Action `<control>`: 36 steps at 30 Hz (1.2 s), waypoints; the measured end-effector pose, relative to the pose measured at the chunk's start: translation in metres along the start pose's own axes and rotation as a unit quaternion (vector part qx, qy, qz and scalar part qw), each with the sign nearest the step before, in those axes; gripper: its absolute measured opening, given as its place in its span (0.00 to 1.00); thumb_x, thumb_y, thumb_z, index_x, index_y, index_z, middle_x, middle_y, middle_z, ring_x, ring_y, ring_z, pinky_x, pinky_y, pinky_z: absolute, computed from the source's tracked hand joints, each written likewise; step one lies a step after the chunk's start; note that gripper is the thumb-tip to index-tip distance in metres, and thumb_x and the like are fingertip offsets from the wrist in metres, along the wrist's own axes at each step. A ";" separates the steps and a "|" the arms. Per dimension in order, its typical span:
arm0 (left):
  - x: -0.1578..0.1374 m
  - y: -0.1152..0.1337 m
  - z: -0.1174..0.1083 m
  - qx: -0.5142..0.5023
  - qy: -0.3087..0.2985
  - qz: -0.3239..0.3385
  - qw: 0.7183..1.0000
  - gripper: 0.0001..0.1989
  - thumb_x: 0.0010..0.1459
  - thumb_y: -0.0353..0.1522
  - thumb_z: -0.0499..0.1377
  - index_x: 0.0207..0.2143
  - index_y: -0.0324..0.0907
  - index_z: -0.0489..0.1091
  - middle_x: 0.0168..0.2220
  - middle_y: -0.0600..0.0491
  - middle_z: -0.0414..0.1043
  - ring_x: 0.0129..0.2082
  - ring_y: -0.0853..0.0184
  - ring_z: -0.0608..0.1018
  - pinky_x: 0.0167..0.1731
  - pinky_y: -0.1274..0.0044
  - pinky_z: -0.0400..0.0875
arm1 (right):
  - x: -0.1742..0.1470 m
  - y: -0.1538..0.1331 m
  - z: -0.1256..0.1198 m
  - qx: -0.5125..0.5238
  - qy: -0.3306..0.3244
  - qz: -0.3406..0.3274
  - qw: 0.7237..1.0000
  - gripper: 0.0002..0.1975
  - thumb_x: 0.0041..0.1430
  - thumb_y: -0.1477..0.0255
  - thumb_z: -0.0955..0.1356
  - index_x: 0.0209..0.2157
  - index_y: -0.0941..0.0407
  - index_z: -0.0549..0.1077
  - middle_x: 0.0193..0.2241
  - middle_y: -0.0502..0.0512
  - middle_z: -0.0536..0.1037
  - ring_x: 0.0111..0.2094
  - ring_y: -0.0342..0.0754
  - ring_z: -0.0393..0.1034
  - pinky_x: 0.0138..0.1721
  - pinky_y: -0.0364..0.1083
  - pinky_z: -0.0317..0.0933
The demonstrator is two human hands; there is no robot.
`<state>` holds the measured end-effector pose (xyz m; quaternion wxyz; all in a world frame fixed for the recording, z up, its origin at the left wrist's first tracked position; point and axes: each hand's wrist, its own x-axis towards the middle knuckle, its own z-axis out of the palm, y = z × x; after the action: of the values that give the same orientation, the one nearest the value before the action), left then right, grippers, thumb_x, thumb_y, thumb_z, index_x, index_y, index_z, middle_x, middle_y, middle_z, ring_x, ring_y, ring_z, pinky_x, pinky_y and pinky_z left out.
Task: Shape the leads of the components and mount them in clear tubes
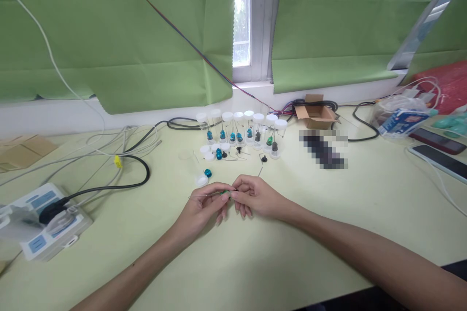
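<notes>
Head view, with twelve o'clock straight ahead of the seated person. I see two bare forearms reaching over a pale yellow-green table (142, 262). At the centre of the dial, a small shiny green piece (224, 193) sits between the hands. The left hand (204, 208) pinches it, with a thin silvery wire (200, 196) running out toward nine o'clock. The right hand (257, 198) has its fingertips closed against the piece's three o'clock end, where a dark bit shows; whether that is a separate part, I cannot tell.

At twelve, eight clear tubes with white caps (248, 114) stand in a cluster, each with a piece inside: five teal, one green, two dark grey. These look finished. The piece in hand seems midway.

Loose parts appear left over: about four flat white discs (209, 156), two shiny teal pieces (207, 173) and three small black pieces (264, 159), between eleven and one o'clock. One clear tube lying on its side (194, 165) is at ten to eleven. Some thin wires among them are too fine to count.
</notes>
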<state>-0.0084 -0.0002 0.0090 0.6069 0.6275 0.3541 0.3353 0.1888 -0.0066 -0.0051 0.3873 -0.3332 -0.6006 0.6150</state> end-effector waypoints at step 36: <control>-0.001 0.004 0.004 -0.003 0.009 -0.010 1.000 0.12 0.60 0.39 0.62 0.42 0.40 0.73 0.22 0.56 0.69 0.20 0.70 0.70 0.19 0.78 0.65 | 0.000 -0.001 0.001 0.002 0.001 0.006 1.000 0.16 0.62 0.57 0.67 0.34 0.57 0.68 0.20 0.48 0.73 0.18 0.41 0.68 0.18 0.39 0.60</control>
<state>-0.0051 -0.0028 0.0133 0.6089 0.6190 0.3647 0.3364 0.1883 -0.0070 -0.0046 0.3846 -0.3371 -0.5970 0.6181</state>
